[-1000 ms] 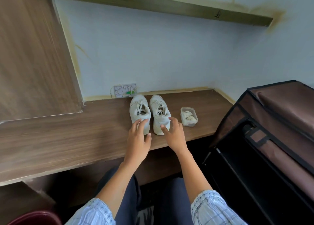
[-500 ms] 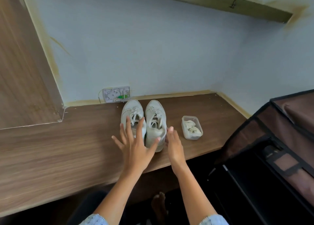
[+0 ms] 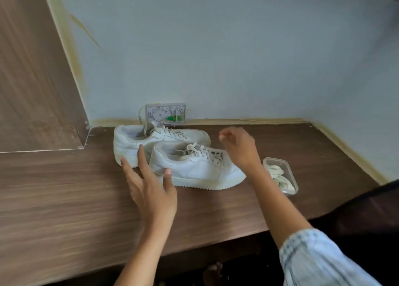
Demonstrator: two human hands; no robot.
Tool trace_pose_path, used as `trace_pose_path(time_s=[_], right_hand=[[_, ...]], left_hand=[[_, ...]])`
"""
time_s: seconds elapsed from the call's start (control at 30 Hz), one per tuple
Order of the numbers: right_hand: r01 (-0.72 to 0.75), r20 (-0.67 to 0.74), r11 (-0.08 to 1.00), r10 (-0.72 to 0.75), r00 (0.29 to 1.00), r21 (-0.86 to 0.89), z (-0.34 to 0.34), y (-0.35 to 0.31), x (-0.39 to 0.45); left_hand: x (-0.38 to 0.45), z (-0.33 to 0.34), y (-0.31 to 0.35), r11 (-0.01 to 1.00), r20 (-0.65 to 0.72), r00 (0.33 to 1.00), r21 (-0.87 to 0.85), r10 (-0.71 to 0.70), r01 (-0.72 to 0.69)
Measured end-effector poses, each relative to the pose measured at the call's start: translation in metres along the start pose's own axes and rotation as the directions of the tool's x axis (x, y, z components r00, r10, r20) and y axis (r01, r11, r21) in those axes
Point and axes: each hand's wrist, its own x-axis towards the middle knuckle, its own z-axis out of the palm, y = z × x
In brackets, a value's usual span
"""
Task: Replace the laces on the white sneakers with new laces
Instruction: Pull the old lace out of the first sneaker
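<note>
Sneakers on counter | left grip wide, right loosely curled, both empty | risk: tub (new laces) elbowed off

Bare desk left and near: open passage. Far side blocked by wall; sneakers mid-desk, lace tub just right of them, cabinet panel far left.

no legible text, no brand or label readable on sneakers
</note>
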Motion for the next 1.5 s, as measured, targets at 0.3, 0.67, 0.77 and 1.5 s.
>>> trace_pose_path(time_s=[0.3, 0.67, 0.77, 1.5], right_hand=[[0.143, 0.62, 0.988, -0.079, 0.781, -0.054, 0.043, -0.005, 0.074], [-0.129, 0.173, 0.941, 0.19, 0.966, -0.312, 0.004, 0.012, -0.046], [-0.265, 0.04, 0.914, 0.291, 0.956, -0.308, -0.001, 0.009, -0.089], [0.088, -0.141, 0.996, -0.088, 0.986, -0.002, 0.037, -0.026, -0.099]], left_hand=[[-0.019, 0.01, 0.025, 0.919, 0.247, 0.968, -0.371, -0.039, 0.132], [-0.004, 0.004, 0.014, 0.954, 0.433, 0.872, -0.277, 0.228, -0.111], [0.004, 0.002, 0.011, 0.944, 0.524, 0.81, -0.314, 0.262, -0.102], [0.021, -0.004, 0.055, 0.519, 0.295, 0.936, -0.84, 0.191, 0.159]])
